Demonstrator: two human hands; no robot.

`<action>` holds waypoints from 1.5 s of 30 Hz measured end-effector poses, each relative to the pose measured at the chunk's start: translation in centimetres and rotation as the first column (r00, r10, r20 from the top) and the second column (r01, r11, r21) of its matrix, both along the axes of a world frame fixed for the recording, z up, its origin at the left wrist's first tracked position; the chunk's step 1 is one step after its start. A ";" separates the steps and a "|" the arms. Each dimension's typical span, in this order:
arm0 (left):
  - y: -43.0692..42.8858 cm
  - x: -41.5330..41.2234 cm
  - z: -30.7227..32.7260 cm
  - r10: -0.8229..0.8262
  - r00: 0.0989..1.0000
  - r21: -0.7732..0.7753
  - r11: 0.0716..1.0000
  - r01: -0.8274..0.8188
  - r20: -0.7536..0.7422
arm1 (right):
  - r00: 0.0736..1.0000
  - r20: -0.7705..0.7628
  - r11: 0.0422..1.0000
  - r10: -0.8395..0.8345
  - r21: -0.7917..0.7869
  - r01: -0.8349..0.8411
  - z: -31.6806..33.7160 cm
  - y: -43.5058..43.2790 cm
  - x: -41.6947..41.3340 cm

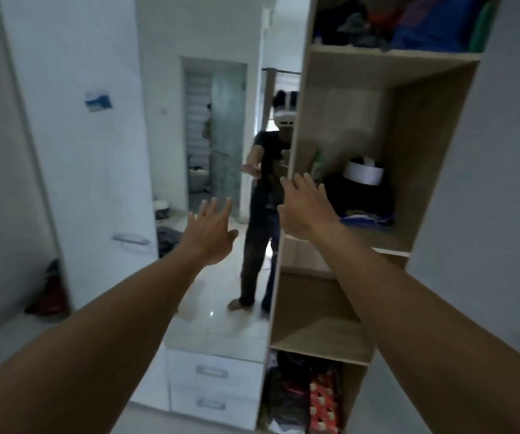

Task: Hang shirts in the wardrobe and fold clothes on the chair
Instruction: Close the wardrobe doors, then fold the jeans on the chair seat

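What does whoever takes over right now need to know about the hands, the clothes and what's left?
Left hand: open, fingers spread, holding nothing, in front of the tall mirror panel.
Right hand: open, holding nothing, near the front edge of the light wooden wardrobe shelf unit.
Clothes: dark folded pile on the middle shelf; blue and dark garments on the top shelf; mixed clothes stuffed in the bottom compartment.
Done: cannot tell; no shirt, hanger or chair in view.
Left: find the shirts to hang and the chair's clothes to fold.
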State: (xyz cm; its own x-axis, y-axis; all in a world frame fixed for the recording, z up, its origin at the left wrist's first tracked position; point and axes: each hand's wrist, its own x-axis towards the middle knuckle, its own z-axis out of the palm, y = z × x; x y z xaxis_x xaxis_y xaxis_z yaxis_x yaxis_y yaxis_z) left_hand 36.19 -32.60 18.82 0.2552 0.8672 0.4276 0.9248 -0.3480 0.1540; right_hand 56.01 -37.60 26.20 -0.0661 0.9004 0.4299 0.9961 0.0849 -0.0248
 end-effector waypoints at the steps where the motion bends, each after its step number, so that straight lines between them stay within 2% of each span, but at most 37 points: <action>1: -0.4 -3.3 -0.2 0.058 0.998 0.003 0.998 -0.058 -0.012 | 0.998 -0.014 0.999 0.053 -0.005 -0.053 -0.4 0.7 -2.8; 4: -2.9 -13.4 -0.5 0.223 0.975 -0.022 0.974 -0.224 -0.017 | 0.977 -0.014 0.976 0.214 -0.036 -0.214 -1.3 2.0 -12.2; 8: -8.3 -27.0 -1.3 0.450 0.893 -0.032 0.892 -0.450 -0.015 | 0.919 -0.038 0.917 0.392 -0.063 -0.394 -2.2 1.2 -25.7; 16: -21.0 -48.1 -4.2 0.702 0.711 -0.117 0.703 -0.701 -0.041 | 0.762 -0.102 0.748 0.640 -0.142 -0.648 -6.2 -4.9 -48.5; 21: -29.4 -57.6 -9.0 0.785 0.619 -0.196 0.602 -0.774 -0.035 | 0.635 -0.141 0.609 0.760 -0.189 -0.771 -10.8 -10.3 -61.1; 31: -42.4 -67.6 -21.4 0.918 0.396 -0.372 0.369 -0.852 0.006 | 0.413 -0.246 0.329 0.877 -0.321 -0.888 -23.0 -18.7 -77.1; 37: -45.7 -70.6 -31.5 0.955 0.296 -0.459 0.275 -0.845 0.027 | 0.380 -0.276 0.214 0.883 -0.484 -0.848 -34.7 -19.7 -82.7; 41: -45.3 -72.5 -38.4 0.957 0.290 -0.515 0.261 -0.816 0.026 | 0.357 -0.269 0.156 0.894 -0.561 -0.813 -42.9 -18.5 -85.4; 45: -43.1 -74.7 -44.7 0.941 0.338 -0.556 0.277 -0.784 -0.008 | 0.340 -0.265 0.103 0.902 -0.633 -0.767 -50.2 -16.3 -87.4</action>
State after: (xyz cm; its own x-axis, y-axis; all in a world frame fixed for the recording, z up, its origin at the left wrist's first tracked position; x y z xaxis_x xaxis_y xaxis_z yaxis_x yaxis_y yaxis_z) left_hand -38.47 -75.66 -25.87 -0.8162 0.5631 -0.1292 0.5051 0.8040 0.3138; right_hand -31.36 -53.90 -23.96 -0.9471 0.2135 -0.2398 0.2873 0.8970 -0.3359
